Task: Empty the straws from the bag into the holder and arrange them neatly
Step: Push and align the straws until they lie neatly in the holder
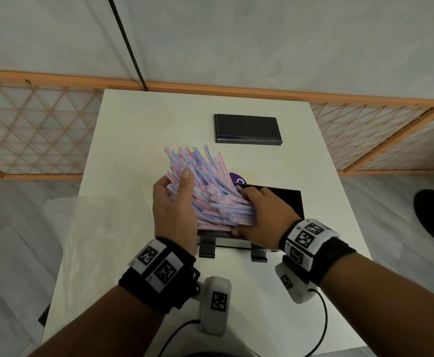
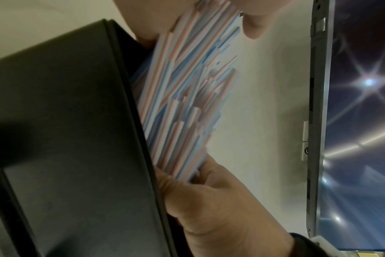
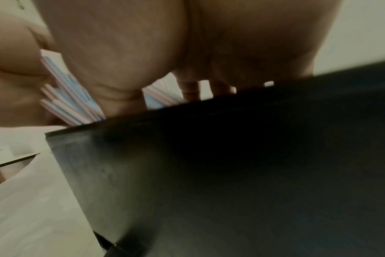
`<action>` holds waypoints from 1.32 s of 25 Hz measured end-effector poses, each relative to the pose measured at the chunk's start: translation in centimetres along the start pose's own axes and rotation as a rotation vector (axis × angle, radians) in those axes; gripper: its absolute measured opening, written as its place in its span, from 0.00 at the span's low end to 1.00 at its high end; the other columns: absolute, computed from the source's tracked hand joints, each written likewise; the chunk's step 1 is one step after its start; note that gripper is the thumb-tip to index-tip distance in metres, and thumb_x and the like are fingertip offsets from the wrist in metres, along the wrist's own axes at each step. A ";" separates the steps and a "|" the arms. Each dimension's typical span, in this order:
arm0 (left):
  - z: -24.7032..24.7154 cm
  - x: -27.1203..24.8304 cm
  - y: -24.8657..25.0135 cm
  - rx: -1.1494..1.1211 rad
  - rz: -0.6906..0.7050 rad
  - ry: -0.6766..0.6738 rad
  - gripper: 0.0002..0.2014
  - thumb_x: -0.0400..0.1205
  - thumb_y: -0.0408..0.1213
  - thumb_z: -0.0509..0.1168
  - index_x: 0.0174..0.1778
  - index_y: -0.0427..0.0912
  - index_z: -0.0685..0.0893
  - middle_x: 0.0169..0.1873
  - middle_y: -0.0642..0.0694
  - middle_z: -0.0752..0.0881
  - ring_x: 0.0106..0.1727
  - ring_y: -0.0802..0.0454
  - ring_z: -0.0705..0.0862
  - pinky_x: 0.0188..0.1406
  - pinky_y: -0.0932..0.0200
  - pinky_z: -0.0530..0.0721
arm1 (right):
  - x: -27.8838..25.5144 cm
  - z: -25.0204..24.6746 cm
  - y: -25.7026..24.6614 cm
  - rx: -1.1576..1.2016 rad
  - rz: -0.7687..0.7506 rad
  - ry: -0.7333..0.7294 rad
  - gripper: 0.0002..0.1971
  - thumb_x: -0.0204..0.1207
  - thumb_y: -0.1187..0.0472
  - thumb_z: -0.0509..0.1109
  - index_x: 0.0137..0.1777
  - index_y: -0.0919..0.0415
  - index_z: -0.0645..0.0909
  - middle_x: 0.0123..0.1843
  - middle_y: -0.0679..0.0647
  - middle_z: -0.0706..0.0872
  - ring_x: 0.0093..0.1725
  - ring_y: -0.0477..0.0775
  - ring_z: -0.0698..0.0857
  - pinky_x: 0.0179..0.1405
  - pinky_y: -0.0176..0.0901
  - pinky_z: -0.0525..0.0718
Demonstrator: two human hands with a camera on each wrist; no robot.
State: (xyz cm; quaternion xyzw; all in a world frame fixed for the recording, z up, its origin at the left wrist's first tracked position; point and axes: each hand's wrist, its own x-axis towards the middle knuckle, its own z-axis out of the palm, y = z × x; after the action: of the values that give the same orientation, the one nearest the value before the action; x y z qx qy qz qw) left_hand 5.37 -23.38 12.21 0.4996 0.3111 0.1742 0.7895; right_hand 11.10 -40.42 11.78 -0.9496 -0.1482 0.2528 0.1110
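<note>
A white rectangular table carries a black box-shaped straw holder standing on two dark feet near its centre. A large bundle of white drinking straws with red and blue stripes sits with its lower ends inside the holder and its upper ends fanned out toward 11 o'clock, leaning well off upright and uneven in height.

The left hand is at the 9 o'clock side of the bundle, palm against the straws, thumb up along them and fingers loosely curved round the far side; the straws rest against it. The left wrist view shows the straws running between the holder's black wall and this hand.

The right hand lies over the holder's open top at the 3 o'clock side of the bundle, fingers bent down over the lower ends of the straws and pressing on them. Whether they close fully round any straws cannot be told. The right wrist view shows the fingers at the holder's rim.

A crumpled clear plastic bag lies at 8 o'clock of the holder. A flat black rectangular lid lies at 12 o'clock, well apart. A purple round object is partly hidden behind the straws.
</note>
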 end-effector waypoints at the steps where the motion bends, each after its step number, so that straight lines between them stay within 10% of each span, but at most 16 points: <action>1: 0.0 0.0 0.0 0.003 -0.005 0.009 0.25 0.71 0.63 0.72 0.57 0.52 0.84 0.57 0.43 0.91 0.61 0.42 0.90 0.67 0.34 0.85 | 0.2 0.3 -0.2 -0.008 -0.005 0.001 0.48 0.50 0.25 0.66 0.72 0.42 0.63 0.64 0.52 0.77 0.64 0.59 0.79 0.66 0.60 0.80; 7: 0.1 0.1 0.1 -0.025 -0.044 -0.006 0.09 0.85 0.45 0.68 0.54 0.44 0.85 0.49 0.40 0.92 0.55 0.37 0.91 0.57 0.41 0.91 | 0.4 0.9 -1.4 0.090 -0.095 0.025 0.30 0.64 0.42 0.66 0.67 0.47 0.67 0.56 0.53 0.78 0.58 0.63 0.82 0.59 0.60 0.83; 11: -0.1 0.4 0.2 -0.080 -0.117 0.020 0.07 0.89 0.31 0.60 0.50 0.43 0.81 0.31 0.55 0.88 0.34 0.57 0.89 0.32 0.61 0.87 | 0.3 0.7 -2.2 0.027 -0.106 0.160 0.24 0.65 0.50 0.66 0.63 0.50 0.68 0.55 0.54 0.74 0.55 0.65 0.79 0.53 0.63 0.84; 17: -0.6 0.7 0.3 -0.124 -0.146 0.068 0.19 0.70 0.54 0.73 0.54 0.51 0.84 0.60 0.42 0.88 0.65 0.41 0.88 0.71 0.33 0.82 | -0.6 0.7 -0.7 0.212 -0.034 0.271 0.35 0.65 0.39 0.80 0.63 0.59 0.71 0.58 0.53 0.74 0.59 0.54 0.76 0.60 0.43 0.76; 25: -0.1 0.3 -0.1 -0.054 -0.131 0.052 0.07 0.88 0.40 0.65 0.60 0.43 0.81 0.48 0.52 0.87 0.49 0.59 0.88 0.47 0.65 0.84 | -0.7 2.3 0.5 0.041 0.094 0.095 0.50 0.56 0.17 0.52 0.71 0.52 0.70 0.64 0.56 0.78 0.65 0.63 0.80 0.68 0.58 0.77; 33: 0.0 0.1 -0.4 0.039 -0.103 0.021 0.26 0.79 0.58 0.68 0.65 0.43 0.79 0.58 0.43 0.89 0.56 0.48 0.91 0.56 0.42 0.90 | -0.1 2.6 -0.8 0.031 0.098 0.136 0.47 0.60 0.18 0.49 0.66 0.56 0.70 0.64 0.57 0.77 0.63 0.64 0.78 0.66 0.59 0.77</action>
State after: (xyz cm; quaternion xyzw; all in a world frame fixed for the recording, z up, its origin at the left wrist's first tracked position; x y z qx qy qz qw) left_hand 5.42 -23.49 11.78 0.4962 0.3481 0.1325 0.7843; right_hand 9.50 -39.38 9.83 -0.9688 -0.0900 0.1952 0.1232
